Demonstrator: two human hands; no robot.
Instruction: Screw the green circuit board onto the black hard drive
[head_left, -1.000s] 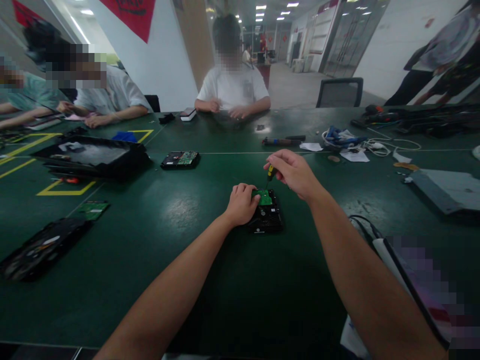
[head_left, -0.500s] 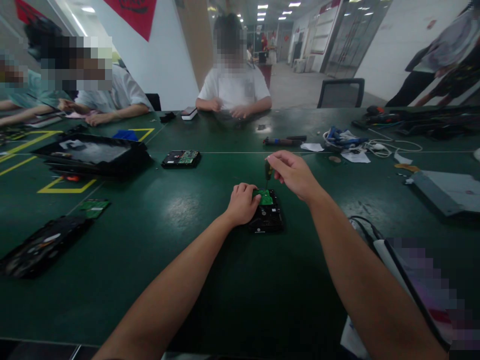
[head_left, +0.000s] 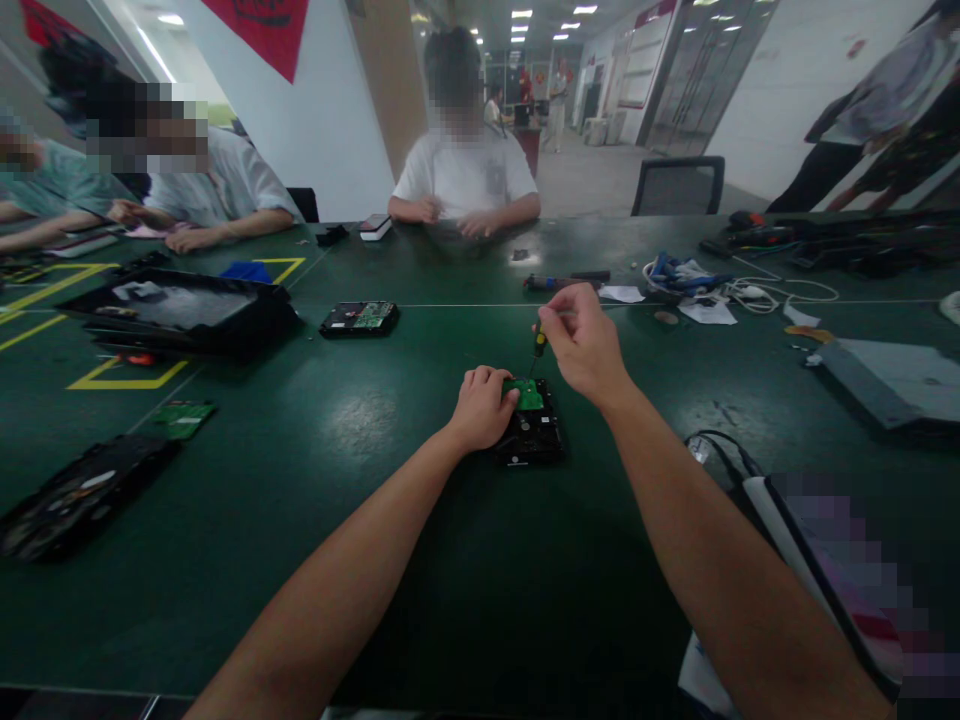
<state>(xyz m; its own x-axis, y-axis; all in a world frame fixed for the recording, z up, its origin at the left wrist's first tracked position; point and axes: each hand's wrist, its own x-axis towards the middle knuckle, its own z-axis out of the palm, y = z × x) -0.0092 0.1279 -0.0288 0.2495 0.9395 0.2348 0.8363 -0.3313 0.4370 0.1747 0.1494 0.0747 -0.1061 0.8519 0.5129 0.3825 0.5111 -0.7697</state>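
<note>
A black hard drive [head_left: 541, 440] lies flat on the green table in front of me, a green circuit board [head_left: 529, 397] on its far half. My left hand [head_left: 484, 408] is closed around the drive's left side, with the thumb over the edge of the board. In its fingertips my right hand [head_left: 581, 340] pinches a small screwdriver [head_left: 539, 342] with a dark and yellow handle. The screwdriver slants slightly, its thin shaft pointing down at the board's far part. Whether the tip sits in a screw is too small to tell.
Another hard drive [head_left: 358, 318] lies farther off, left of centre. At left are a black tray [head_left: 255, 320], an opened drive [head_left: 82, 490] and a loose circuit board [head_left: 184, 418]. A metal box [head_left: 892, 385] and a screen device [head_left: 817, 560] stand right. A person [head_left: 465, 180] sits opposite.
My right hand has turned and risen a little, so the screwdriver leans more and shows more of its yellow handle. My left hand still holds the drive.
</note>
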